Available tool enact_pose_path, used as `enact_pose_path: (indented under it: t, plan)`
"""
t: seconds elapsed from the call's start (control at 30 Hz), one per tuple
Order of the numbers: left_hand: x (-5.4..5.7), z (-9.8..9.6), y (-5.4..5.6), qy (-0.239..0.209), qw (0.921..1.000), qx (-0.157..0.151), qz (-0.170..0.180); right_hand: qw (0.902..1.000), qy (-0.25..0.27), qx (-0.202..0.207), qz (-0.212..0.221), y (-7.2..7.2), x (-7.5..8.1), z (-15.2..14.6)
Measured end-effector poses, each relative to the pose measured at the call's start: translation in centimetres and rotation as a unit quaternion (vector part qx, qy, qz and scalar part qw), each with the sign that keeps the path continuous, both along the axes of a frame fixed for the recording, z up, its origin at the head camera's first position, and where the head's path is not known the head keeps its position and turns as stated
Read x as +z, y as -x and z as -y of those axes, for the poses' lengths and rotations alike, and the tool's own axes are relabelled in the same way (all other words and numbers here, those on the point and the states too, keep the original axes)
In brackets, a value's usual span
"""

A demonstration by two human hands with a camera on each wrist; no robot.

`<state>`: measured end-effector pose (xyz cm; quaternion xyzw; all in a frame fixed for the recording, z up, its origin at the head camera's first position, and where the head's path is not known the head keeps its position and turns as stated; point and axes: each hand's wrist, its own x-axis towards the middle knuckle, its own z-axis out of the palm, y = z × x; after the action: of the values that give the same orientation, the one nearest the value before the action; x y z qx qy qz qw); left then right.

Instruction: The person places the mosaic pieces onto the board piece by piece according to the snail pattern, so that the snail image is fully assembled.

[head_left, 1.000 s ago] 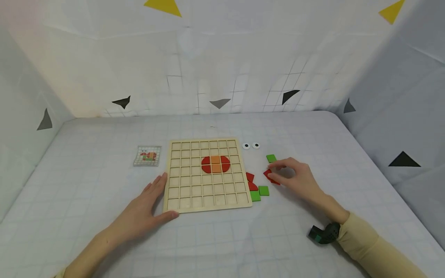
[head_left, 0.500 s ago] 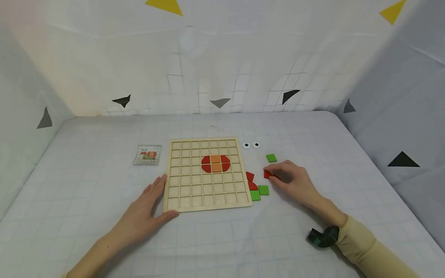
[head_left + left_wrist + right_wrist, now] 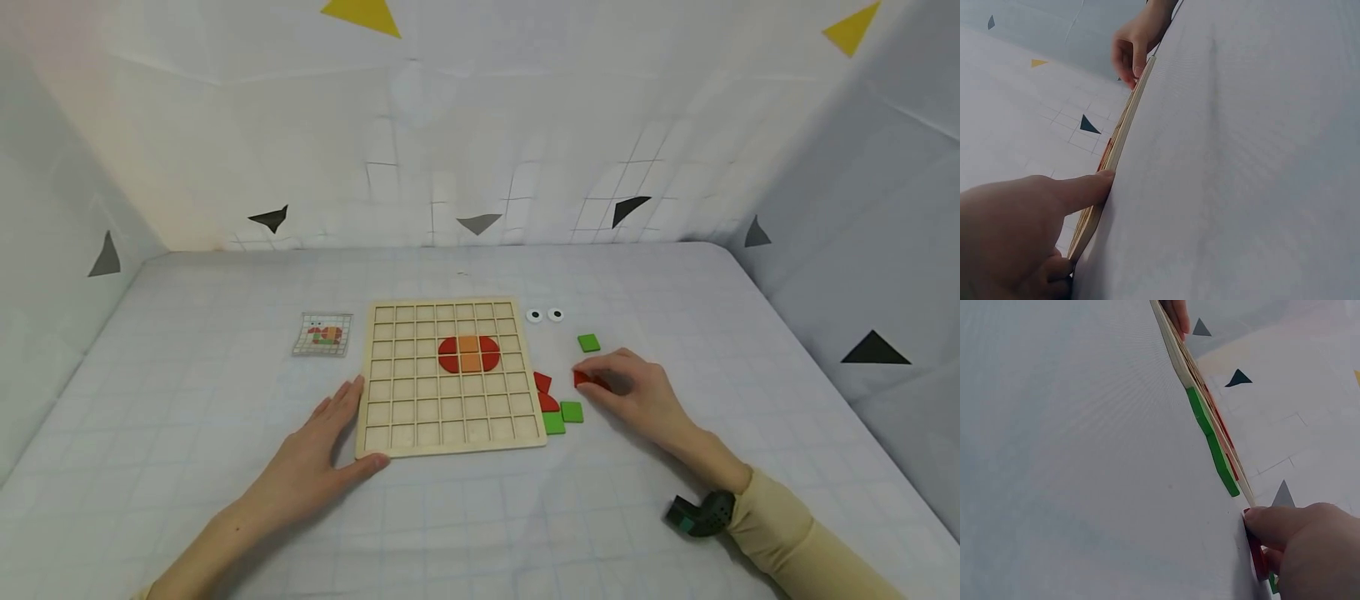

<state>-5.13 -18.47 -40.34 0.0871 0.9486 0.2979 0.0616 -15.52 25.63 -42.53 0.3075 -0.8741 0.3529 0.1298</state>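
A wooden grid board (image 3: 450, 408) lies mid-table. Set into it are red quarter-round pieces (image 3: 447, 345) flanking two orange squares (image 3: 469, 353). My left hand (image 3: 307, 462) rests along the board's left side, fingers extended, thumb at the near left corner. To the right of the board, my right hand (image 3: 637, 396) pinches a red piece (image 3: 580, 378) between thumb and fingers, low at the tabletop. In the right wrist view the thumb covers part of this red piece (image 3: 1255, 553), so its full outline is hidden.
Against the board's right edge lie red pieces (image 3: 550, 402) and a green square (image 3: 554, 423), with another green square (image 3: 572, 412) alongside. A third green square (image 3: 588, 342) sits beyond the right hand. Two eye discs (image 3: 535, 316) are farther back. A small picture card (image 3: 322, 335) lies left.
The right hand's fingers have come around the red piece, which was showing tilted and more exposed a second ago and is now mostly covered. The left hand and board hold still.
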Motion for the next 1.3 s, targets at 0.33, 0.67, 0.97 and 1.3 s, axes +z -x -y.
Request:
enact_pose_path:
  t: [0.33,0.67,0.97,1.3]
  plan:
    - [0.0,0.0,0.1,0.013,0.9999,-0.001,-0.006,0.9989,0.012,-0.032,0.032,-0.4,1.5,1.1]
    - [0.1,-0.1,0.0,0.016,0.9999,0.002,-0.004,0.9969,0.035,-0.036,0.060,-0.2,2.2,4.9]
    - [0.3,-0.1,-0.1,0.016,0.9999,0.004,0.004,0.9965,0.056,0.021,0.059,0.0,1.8,8.5]
    - [0.2,-0.1,-0.1,0.018,0.9998,0.003,-0.001,0.9960,0.058,0.065,0.021,0.6,0.4,10.5]
